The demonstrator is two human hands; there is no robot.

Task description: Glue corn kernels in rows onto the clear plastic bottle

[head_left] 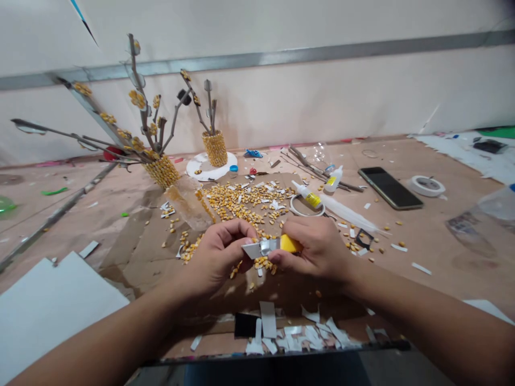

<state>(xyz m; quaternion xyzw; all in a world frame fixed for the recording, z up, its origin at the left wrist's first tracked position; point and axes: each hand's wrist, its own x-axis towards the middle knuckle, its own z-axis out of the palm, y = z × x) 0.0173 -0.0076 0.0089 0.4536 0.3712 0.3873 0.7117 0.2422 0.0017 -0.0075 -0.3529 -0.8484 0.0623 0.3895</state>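
Observation:
My right hand [311,246] grips the yellow handle of a box cutter [290,244], with its wide metal blade pointing left. The blade's tip reaches the fingers of my left hand [223,252], which are pinched together around something too small and covered to make out. Below and beyond both hands, corn kernels [233,198] lie scattered over a cardboard sheet [140,241]. Left of the pile rests a clear plastic piece [187,206] edged with a row of kernels.
Two kernel-covered pots [215,149] with branches stand at the back left. Glue bottles [309,196], a phone [390,187] and a tape roll [426,186] lie to the right. White paper scraps [306,338] line the near edge; white sheets [52,316] lie at left.

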